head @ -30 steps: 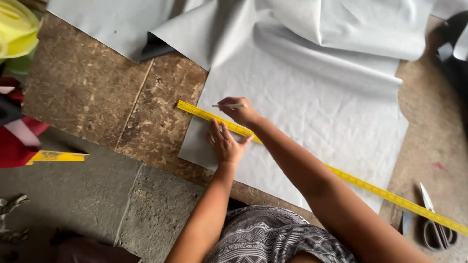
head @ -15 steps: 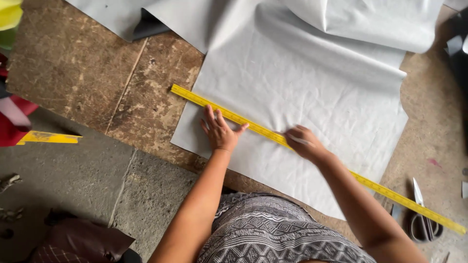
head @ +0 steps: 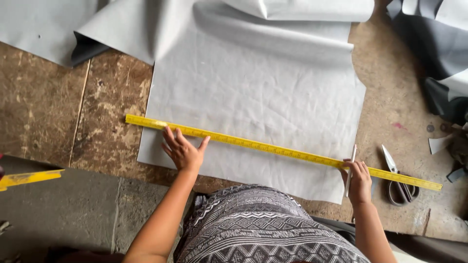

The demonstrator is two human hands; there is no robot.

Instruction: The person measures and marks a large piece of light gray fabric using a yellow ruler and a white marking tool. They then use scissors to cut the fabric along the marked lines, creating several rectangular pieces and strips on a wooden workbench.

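a yellow ruler (head: 273, 148) lay slantwise across a grey sheet (head: 253, 97) on the worn wooden table (head: 53, 112), its left end out past the sheet's left edge on bare wood and its right end out past the right edge, close to the scissors (head: 399, 180). the left hand (head: 184, 151) was open and flat, fingers spread, pressing on the sheet just below the ruler with the fingertips touching the ruler's near edge; it gripped nothing. the right hand (head: 358, 180) sat at the sheet's right edge, closed around a thin white marker (head: 351, 168) that stood nearly upright in the view, its upper end crossing the ruler and its lower end showing below the fingers. the thumb side of that hand touched the ruler. the sheet was flat and faintly creased under the ruler, while its far part rose into loose folds near the top. more grey material, with a dark underside showing, lay bunched at the top left, and another dark and grey heap (head: 438, 53) sat at the far right, well apart from the hands. the scissors lay on bare wood just right of the right hand, blades pointing away from the person, handles under the ruler's end. a second yellow strip (head: 29, 178) showed at the left edge, lower than the table top.
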